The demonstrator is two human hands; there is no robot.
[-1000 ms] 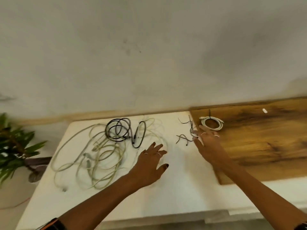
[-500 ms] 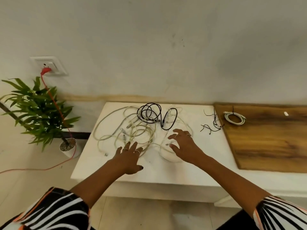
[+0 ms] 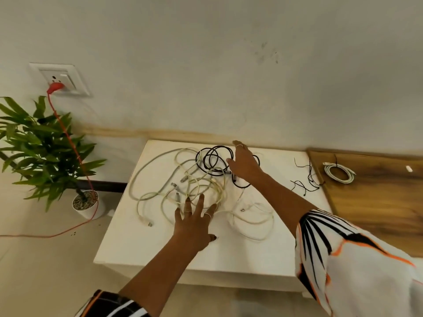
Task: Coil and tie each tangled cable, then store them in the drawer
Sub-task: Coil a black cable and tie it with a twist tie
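Note:
A tangle of pale cream cables (image 3: 160,177) sprawls over the white table (image 3: 128,245). A black cable (image 3: 211,157) lies looped at the tangle's far side, and a thin white cable (image 3: 254,221) curls nearer the front. My left hand (image 3: 194,221) hovers flat with fingers spread at the tangle's near edge, fingertips over the cream loops. My right hand (image 3: 243,162) reaches across with straight fingers onto the black cable. A coiled, tied white cable (image 3: 340,172) lies on the wooden surface (image 3: 377,202) to the right. Several thin black ties (image 3: 305,179) lie by the table's right edge.
A potted plant (image 3: 43,152) stands on the floor to the left. An orange cord (image 3: 68,143) runs from a wall socket (image 3: 60,80) down past the plant. A small white piece (image 3: 409,168) lies on the wooden surface. No drawer shows.
My right hand has moved from near the ties and coiled cable, over the tangle's front, up onto the black cable. My left hand slid forward to the cream loops. The camera shifted back and left.

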